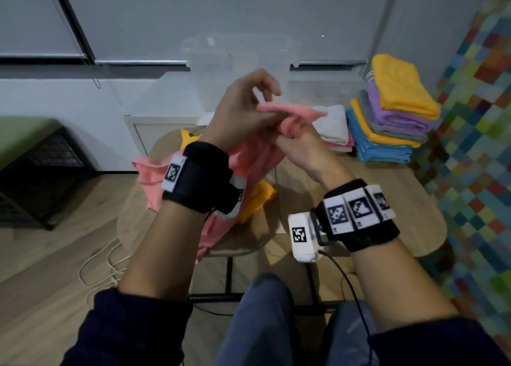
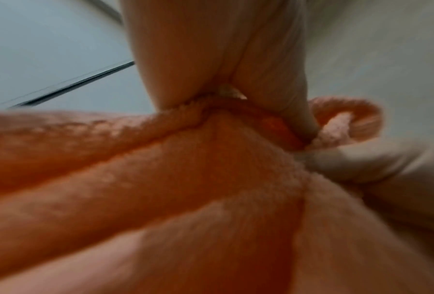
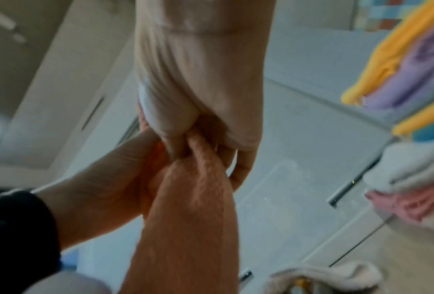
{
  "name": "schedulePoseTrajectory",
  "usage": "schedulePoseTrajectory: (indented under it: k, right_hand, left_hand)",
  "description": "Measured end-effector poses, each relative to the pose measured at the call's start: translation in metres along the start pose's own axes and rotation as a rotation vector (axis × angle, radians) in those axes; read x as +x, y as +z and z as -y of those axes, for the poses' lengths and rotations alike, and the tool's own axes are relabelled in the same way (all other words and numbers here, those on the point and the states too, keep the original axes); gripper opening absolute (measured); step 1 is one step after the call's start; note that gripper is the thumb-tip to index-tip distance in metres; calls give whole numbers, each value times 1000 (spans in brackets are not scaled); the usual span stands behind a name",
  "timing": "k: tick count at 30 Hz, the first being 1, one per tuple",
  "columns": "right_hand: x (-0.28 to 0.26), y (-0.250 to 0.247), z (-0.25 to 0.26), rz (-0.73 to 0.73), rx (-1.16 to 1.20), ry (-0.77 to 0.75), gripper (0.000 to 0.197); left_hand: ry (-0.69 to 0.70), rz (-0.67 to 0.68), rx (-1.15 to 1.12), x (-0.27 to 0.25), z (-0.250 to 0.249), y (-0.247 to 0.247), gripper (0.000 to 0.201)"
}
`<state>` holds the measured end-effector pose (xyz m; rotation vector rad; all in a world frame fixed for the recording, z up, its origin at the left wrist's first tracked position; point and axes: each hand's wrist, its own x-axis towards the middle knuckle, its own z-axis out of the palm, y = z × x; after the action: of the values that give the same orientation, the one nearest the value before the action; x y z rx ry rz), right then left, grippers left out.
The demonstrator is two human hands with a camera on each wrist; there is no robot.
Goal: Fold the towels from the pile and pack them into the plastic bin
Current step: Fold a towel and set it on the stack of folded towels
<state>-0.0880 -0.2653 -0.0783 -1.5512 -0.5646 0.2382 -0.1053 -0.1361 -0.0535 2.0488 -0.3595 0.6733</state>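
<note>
A pink towel [image 1: 254, 158] hangs above the round wooden table [image 1: 387, 199], held up by both hands close together. My left hand [image 1: 246, 108] pinches its top edge, with the other fingers loosely curled above. In the left wrist view the fingers [image 2: 210, 59] clamp the towel's hem [image 2: 160, 127]. My right hand [image 1: 298, 144] grips the bunched cloth just below and to the right. In the right wrist view the towel [image 3: 193, 218] runs down from my right hand's fingers [image 3: 198, 89]. A clear plastic bin [image 1: 235, 58] stands behind the hands, its inside hard to see.
A stack of folded towels [image 1: 392, 116] in yellow, purple, grey and blue sits at the table's back right. A white folded towel [image 1: 331, 125] lies on a pink one beside it. Yellow towels [image 1: 257, 199] lie under the hanging cloth. A patterned rug [image 1: 475, 144] is on the right.
</note>
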Motion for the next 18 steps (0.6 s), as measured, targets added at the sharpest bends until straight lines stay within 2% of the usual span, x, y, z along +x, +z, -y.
schedulePoseTrajectory:
  k: [2, 4, 6, 8, 10, 11, 14, 16, 18]
  right_hand:
    - [2, 2, 5, -39, 83, 3, 17]
    - [3, -2, 2, -134, 38, -35, 12]
    - [6, -9, -5, -253, 11, -132, 18]
    - [0, -14, 2, -329, 50, -224, 15]
    - [-2, -20, 9, -361, 69, -322, 23]
    - [-4, -22, 14, -371, 85, -366, 28]
    - [-13, -25, 21, -411, 94, -428, 25]
    - [-14, -36, 23, -538, 78, -423, 28]
    - [-12, -51, 25, -679, 88, -414, 26]
  left_hand:
    - [-72, -24, -6, -15, 16, -3, 35]
    - [-206, -10, 101, -35, 39, -7, 44]
    - [-314, 34, 319, -55, 67, -15, 43]
    - [-384, 17, 623, -75, 90, -23, 33]
    - [-436, -69, 873, -90, 103, -34, 20]
    - [-455, -124, 921, -93, 107, -40, 18]
    - [-477, -311, 928, -90, 102, -55, 34]
    - [-442, -459, 953, -80, 87, -63, 39]
    - [-470, -623, 986, -68, 74, -78, 30]
